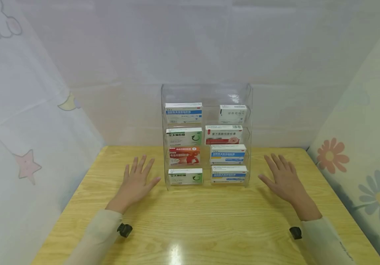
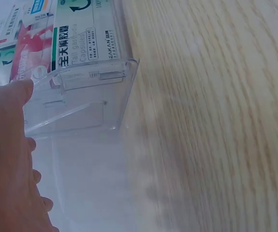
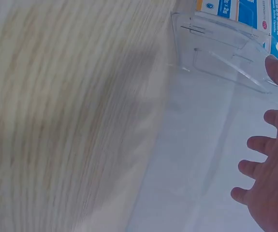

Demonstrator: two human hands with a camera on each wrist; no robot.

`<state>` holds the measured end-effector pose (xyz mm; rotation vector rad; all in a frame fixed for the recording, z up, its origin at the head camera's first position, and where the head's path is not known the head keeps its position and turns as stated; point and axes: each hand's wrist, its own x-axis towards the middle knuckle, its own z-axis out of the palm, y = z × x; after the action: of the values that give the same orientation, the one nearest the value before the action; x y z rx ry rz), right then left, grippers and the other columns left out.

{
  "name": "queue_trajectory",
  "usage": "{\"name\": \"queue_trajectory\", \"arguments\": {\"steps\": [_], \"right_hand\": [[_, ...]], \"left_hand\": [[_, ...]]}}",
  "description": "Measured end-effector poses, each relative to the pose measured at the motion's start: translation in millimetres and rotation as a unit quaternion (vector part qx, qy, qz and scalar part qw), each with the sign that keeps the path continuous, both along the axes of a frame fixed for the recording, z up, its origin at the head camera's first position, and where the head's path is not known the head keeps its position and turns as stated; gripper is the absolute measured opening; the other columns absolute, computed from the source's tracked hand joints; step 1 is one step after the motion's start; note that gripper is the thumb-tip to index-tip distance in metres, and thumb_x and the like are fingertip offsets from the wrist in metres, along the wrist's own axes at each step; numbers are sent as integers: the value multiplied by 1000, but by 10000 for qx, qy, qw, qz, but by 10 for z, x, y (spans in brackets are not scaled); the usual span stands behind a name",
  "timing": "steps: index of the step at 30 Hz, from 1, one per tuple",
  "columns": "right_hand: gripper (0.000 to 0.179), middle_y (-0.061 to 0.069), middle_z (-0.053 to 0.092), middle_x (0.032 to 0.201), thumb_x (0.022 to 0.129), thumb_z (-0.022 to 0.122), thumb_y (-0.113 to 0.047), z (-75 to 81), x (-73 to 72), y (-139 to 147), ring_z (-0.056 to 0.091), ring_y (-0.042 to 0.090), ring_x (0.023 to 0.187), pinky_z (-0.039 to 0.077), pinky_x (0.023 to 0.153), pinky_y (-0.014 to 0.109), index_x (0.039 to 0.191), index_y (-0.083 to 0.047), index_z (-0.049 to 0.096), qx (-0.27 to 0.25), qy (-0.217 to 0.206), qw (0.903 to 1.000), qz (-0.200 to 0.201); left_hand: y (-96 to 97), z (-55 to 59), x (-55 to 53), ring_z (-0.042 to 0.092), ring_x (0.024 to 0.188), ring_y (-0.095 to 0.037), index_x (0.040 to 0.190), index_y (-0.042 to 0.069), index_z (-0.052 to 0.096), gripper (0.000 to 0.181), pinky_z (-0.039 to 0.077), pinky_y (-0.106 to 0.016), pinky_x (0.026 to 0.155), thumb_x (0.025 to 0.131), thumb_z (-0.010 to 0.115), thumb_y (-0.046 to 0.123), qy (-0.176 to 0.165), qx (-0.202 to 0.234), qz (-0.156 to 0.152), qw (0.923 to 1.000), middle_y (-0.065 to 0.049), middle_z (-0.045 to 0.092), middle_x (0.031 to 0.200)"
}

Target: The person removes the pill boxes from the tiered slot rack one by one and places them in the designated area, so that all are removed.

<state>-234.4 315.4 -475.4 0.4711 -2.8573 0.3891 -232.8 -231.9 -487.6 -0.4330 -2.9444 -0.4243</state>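
Observation:
A clear tiered rack [image 1: 223, 90] stands on the table with medicine boxes in two columns. On its left side are a blue-and-white box [image 1: 184, 113], a green-and-white box [image 1: 184, 136], a red box [image 1: 184, 155] and another green-and-white box [image 1: 185, 176] at the bottom. The right column has a small white box [image 1: 232, 114], a white-and-red box [image 1: 223, 134] and two blue-and-white boxes [image 1: 227, 154] below. My left hand [image 1: 135, 186] is spread flat-fingered beside the rack's left side, holding nothing. To the rack's right, my right hand [image 1: 284, 180] is likewise spread and holds nothing.
The wooden table [image 1: 190, 221] reaches back to a white cloth backdrop [image 1: 137, 55]. Cloth walls with printed flowers [image 1: 330, 155] on the right and a star [image 1: 27, 165] on the left flank it. Each wrist wears a black strap device [image 1: 124, 230].

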Motion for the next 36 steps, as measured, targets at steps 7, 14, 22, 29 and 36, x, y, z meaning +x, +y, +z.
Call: {"name": "queue_trajectory", "arguments": {"steps": [7, 14, 22, 29, 36], "right_hand": [[80, 29, 31, 157, 100, 57, -49, 52, 11, -95, 26, 52, 143, 19, 111, 72, 161, -9, 24, -94, 238, 9994, 233], [76, 30, 41, 150, 98, 64, -42, 116, 31, -188, 38, 52, 135, 28, 108, 70, 156, -3, 35, -383, 453, 9975, 393], [72, 26, 49, 143, 96, 69, -36, 142, 14, -288, 45, 48, 131, 38, 103, 68, 154, -5, 39, -1031, 411, 9921, 581], [67, 20, 55, 135, 95, 72, -28, 117, -24, -376, 54, 39, 119, 48, 93, 61, 151, -5, 43, -1428, 317, 9866, 720], [59, 18, 59, 127, 94, 73, -22, 89, -57, -465, 61, 35, 107, 53, 88, 55, 145, -3, 50, -1755, 253, 9804, 856]], "left_hand": [[93, 71, -19, 1, 154, -42, 162, 17, 22, 79, 8, -69, 118, 101, 43, 62, 249, 246, -135, 9993, -17, 6, 169], [181, 93, -41, 14, 152, -42, 162, 15, 23, 77, 25, -67, 116, 102, 49, 55, 430, 820, -330, 9952, -17, 14, 167], [273, 80, -131, 27, 147, -39, 159, 17, 26, 77, 34, -63, 113, 98, 60, 49, 314, 1870, -243, 9816, -15, 24, 163], [389, 118, -215, 45, 131, -39, 157, 14, 30, 74, 51, -53, 100, 97, 69, 32, -95, 3186, -262, 9475, -18, 34, 153], [474, 140, -281, 52, 124, -40, 155, 11, 34, 71, 55, -53, 93, 95, 71, 20, -209, 3834, -106, 9233, -19, 43, 145]]}}
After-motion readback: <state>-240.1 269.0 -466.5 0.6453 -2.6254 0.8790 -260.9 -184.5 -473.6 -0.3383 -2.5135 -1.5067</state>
